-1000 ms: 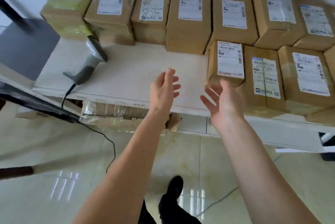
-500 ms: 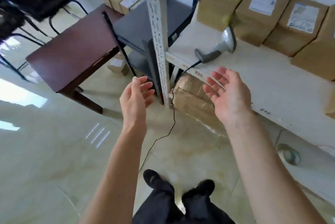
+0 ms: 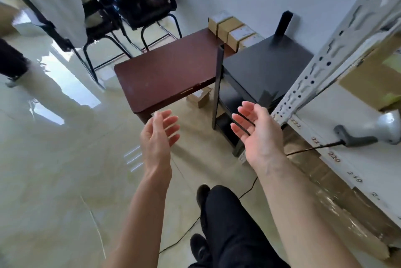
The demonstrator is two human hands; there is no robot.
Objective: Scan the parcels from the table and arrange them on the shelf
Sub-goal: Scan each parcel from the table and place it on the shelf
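Parcels [image 3: 233,30] are seen in a row at the far edge of the brown table [image 3: 169,72]; small, stiff cardboard, judged light, best gripped across opposite sides. Left hand [image 3: 159,137] and right hand [image 3: 258,135] are held open, fingers relaxed, nothing held

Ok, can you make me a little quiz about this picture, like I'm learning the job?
1. True or false: the left hand is holding a parcel.
2. Where are the small parcels waiting? A) on the floor by the chairs B) at the far end of the brown table C) on the black stand
3. Fill in: the grey scanner lies on the white ____.

Key:
1. False. Both it and the right hand are open and hold nothing.
2. B
3. shelf
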